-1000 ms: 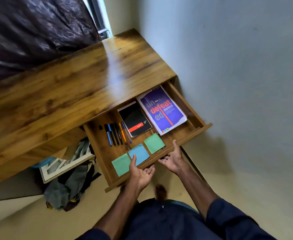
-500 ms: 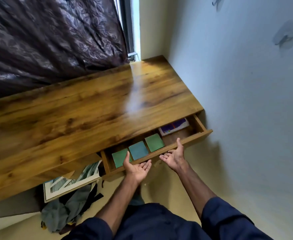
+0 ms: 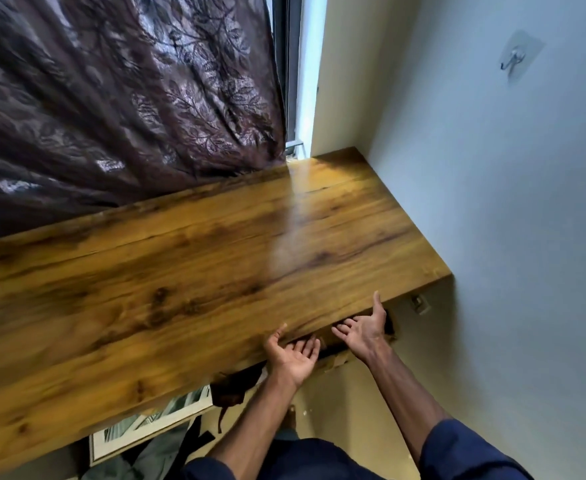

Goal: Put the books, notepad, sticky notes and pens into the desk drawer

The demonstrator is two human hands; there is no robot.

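Observation:
The wooden desk (image 3: 198,271) fills the middle of the view. Its drawer (image 3: 333,355) sits pushed in under the front edge, and only a dark slit and a sliver of its front show between my hands. The books, notepad, sticky notes and pens are hidden from view. My left hand (image 3: 293,355) is palm up with fingers spread, thumb against the desk's front edge, fingertips at the drawer front. My right hand (image 3: 366,329) is likewise palm up, thumb raised beside the desk edge, fingers under the desktop. Neither hand holds anything.
A dark patterned curtain (image 3: 111,98) hangs behind the desk, next to a window frame (image 3: 298,81). A pale wall (image 3: 492,202) with a stick-on hook (image 3: 515,60) bounds the right side. Under the desk lie a framed picture (image 3: 149,420) and a grey bag (image 3: 153,459).
The drawer went from wide open, showing books, pens and sticky notes, to pushed in under the desktop. Both hands followed it forward. The view tilted upward.

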